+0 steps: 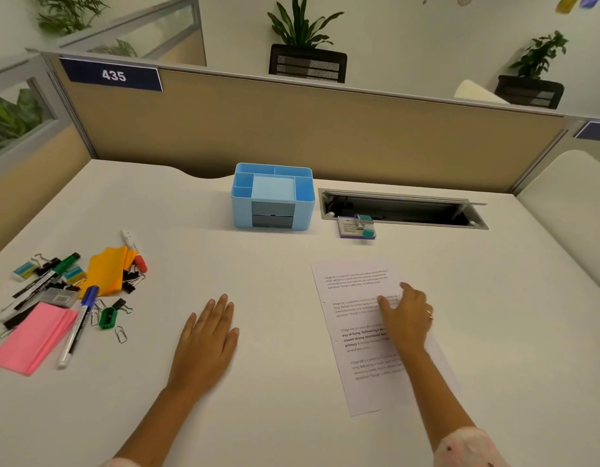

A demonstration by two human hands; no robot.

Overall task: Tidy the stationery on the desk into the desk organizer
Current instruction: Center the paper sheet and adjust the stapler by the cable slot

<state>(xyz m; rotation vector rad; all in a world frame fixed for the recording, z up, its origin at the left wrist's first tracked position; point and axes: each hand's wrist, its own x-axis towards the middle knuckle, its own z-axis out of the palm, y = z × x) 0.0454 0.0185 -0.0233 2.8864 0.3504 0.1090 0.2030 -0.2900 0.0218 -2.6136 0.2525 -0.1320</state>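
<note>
Stationery (73,291) lies in a loose heap at the left edge of the worktop (275,281), well apart from the blue organizer (273,197) that stands at the back centre near the partition. In the head view the heap holds markers, binder clips, paper clips, erasers, a green sharpener (108,317), an orange pad (106,273) and a pink pad (34,338). The organizer's outer slots look bare; a pale blue block fills its middle section, and its two small drawers are closed. A stapler (357,226) rests on a small box just right of the organizer, beside an open cable slot. The left hand (207,338) lies flat on the bare worktop, fingers released and holding nothing. The right hand (406,315) rests on a printed sheet (362,315), fingers loosely bent against the paper and gripping nothing that I can see. Judging by this, sorting has not begun: every loose item is left to move.
</note>
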